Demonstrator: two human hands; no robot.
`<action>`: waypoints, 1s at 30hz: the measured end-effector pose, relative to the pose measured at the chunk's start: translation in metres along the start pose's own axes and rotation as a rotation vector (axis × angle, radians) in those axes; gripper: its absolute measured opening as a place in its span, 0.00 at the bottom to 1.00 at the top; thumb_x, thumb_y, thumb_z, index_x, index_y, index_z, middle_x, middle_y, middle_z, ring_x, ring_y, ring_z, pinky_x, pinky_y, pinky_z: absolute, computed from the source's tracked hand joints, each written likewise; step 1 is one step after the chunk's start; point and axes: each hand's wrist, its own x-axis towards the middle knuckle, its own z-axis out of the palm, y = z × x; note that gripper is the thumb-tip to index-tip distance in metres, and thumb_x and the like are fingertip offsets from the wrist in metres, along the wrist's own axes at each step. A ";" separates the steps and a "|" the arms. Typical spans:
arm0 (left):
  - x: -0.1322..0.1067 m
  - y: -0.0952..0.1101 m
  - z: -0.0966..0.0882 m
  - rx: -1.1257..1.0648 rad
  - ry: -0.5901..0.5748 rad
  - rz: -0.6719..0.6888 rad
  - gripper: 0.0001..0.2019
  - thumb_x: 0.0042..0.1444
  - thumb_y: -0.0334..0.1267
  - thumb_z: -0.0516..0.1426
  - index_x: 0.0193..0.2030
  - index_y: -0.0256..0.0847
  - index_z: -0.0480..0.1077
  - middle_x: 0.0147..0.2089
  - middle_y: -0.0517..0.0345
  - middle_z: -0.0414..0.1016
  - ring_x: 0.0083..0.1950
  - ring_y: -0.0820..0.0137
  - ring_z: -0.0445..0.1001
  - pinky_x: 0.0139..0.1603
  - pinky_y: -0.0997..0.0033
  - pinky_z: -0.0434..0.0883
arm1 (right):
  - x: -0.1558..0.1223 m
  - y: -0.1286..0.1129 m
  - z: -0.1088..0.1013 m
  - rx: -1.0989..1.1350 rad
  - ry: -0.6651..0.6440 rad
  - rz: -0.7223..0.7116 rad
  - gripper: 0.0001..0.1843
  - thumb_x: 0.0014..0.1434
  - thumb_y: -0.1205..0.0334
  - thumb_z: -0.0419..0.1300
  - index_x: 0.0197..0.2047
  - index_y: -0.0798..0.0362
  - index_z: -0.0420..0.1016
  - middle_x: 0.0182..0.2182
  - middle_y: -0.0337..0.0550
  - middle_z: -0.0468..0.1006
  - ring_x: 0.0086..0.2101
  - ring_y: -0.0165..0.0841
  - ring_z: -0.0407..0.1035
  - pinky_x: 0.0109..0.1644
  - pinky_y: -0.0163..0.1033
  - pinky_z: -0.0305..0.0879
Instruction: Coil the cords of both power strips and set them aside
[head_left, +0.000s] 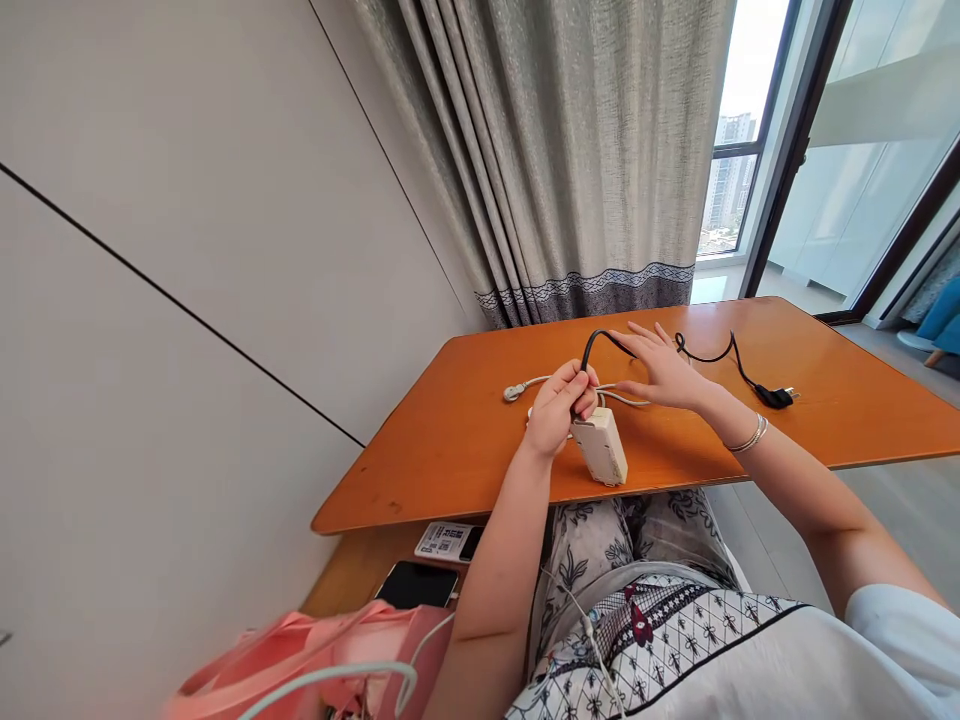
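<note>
A black power cord [595,338] arches up from my left hand [559,405], whose fingers are closed around it. Just below that hand, a cream-white box [602,450] with worn edges stands at the table's near edge; I cannot tell whether the cord joins it. My right hand [660,370] hovers over the tabletop with fingers stretched apart, its fingertips near the cord's arch. Beyond it the cord loops right to a black plug [774,397]. A white cable [626,401] runs behind the box, and a white plug [514,393] lies left of my left hand.
The orange wooden table [435,430] meets a pale wall on the left and a grey curtain [600,150] behind. Under its near edge are a dark-screened phone [417,584], a white printed box [442,541] and a pink bag [300,665]. A glass door stands at right.
</note>
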 end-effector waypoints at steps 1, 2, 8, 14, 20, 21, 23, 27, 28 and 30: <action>-0.002 0.004 -0.001 0.004 -0.014 -0.003 0.20 0.50 0.53 0.66 0.30 0.39 0.67 0.18 0.69 0.53 0.19 0.79 0.55 0.22 0.77 0.54 | 0.002 0.000 0.004 -0.043 -0.042 0.018 0.36 0.63 0.50 0.61 0.70 0.51 0.59 0.59 0.54 0.74 0.65 0.52 0.59 0.70 0.70 0.38; -0.003 0.008 -0.003 0.007 -0.025 -0.004 0.19 0.50 0.53 0.66 0.31 0.39 0.67 0.18 0.69 0.54 0.19 0.79 0.56 0.22 0.77 0.54 | 0.004 0.001 0.007 -0.083 -0.081 0.041 0.30 0.64 0.55 0.59 0.68 0.52 0.63 0.54 0.53 0.78 0.61 0.50 0.66 0.70 0.70 0.39; 0.003 0.022 -0.020 0.006 0.078 0.080 0.19 0.49 0.50 0.66 0.37 0.40 0.67 0.23 0.65 0.67 0.18 0.78 0.63 0.20 0.77 0.59 | -0.001 0.020 0.010 -0.167 -0.048 0.115 0.17 0.69 0.63 0.51 0.57 0.52 0.72 0.48 0.52 0.81 0.50 0.44 0.74 0.65 0.61 0.56; 0.017 0.011 -0.032 0.048 0.141 0.140 0.18 0.49 0.49 0.65 0.38 0.40 0.67 0.31 0.58 0.78 0.23 0.75 0.72 0.25 0.75 0.68 | -0.024 0.030 0.009 -0.134 0.152 0.031 0.15 0.69 0.62 0.48 0.51 0.52 0.74 0.42 0.52 0.80 0.43 0.43 0.72 0.57 0.53 0.64; 0.024 -0.004 -0.020 0.141 0.051 0.153 0.19 0.51 0.52 0.65 0.39 0.40 0.69 0.39 0.50 0.82 0.36 0.67 0.80 0.40 0.67 0.74 | -0.033 -0.003 0.002 -0.169 0.174 -0.162 0.19 0.72 0.57 0.46 0.48 0.53 0.78 0.33 0.49 0.78 0.35 0.38 0.71 0.42 0.43 0.63; 0.025 -0.006 -0.017 0.144 0.039 0.162 0.20 0.51 0.53 0.65 0.39 0.40 0.69 0.40 0.49 0.82 0.38 0.66 0.80 0.43 0.66 0.75 | -0.033 -0.011 0.000 -0.179 0.173 -0.188 0.19 0.72 0.57 0.47 0.48 0.53 0.78 0.31 0.48 0.77 0.33 0.37 0.70 0.40 0.42 0.62; 0.025 -0.009 -0.011 0.138 0.019 0.172 0.20 0.52 0.54 0.65 0.40 0.40 0.70 0.41 0.48 0.82 0.42 0.64 0.80 0.48 0.62 0.74 | -0.031 -0.025 -0.004 -0.187 0.176 -0.231 0.19 0.72 0.57 0.48 0.47 0.52 0.79 0.28 0.45 0.76 0.30 0.34 0.69 0.36 0.40 0.60; 0.023 -0.011 -0.001 0.127 -0.036 0.154 0.19 0.54 0.54 0.64 0.41 0.40 0.70 0.41 0.48 0.81 0.44 0.63 0.79 0.50 0.61 0.73 | -0.026 -0.048 -0.009 -0.082 0.195 -0.289 0.15 0.71 0.57 0.52 0.46 0.50 0.79 0.27 0.43 0.78 0.28 0.32 0.70 0.33 0.37 0.59; 0.022 -0.011 0.001 0.134 -0.040 0.149 0.19 0.54 0.53 0.63 0.41 0.40 0.70 0.40 0.49 0.80 0.43 0.64 0.78 0.49 0.62 0.73 | -0.025 -0.053 -0.010 -0.027 0.195 -0.277 0.14 0.70 0.58 0.52 0.47 0.50 0.79 0.29 0.43 0.79 0.29 0.32 0.72 0.33 0.37 0.61; 0.021 -0.012 0.004 0.168 -0.024 0.157 0.17 0.53 0.52 0.63 0.39 0.40 0.70 0.38 0.52 0.78 0.41 0.65 0.77 0.47 0.65 0.72 | -0.022 -0.060 -0.011 0.095 0.188 -0.214 0.11 0.68 0.58 0.55 0.48 0.49 0.77 0.35 0.44 0.81 0.33 0.33 0.74 0.36 0.36 0.64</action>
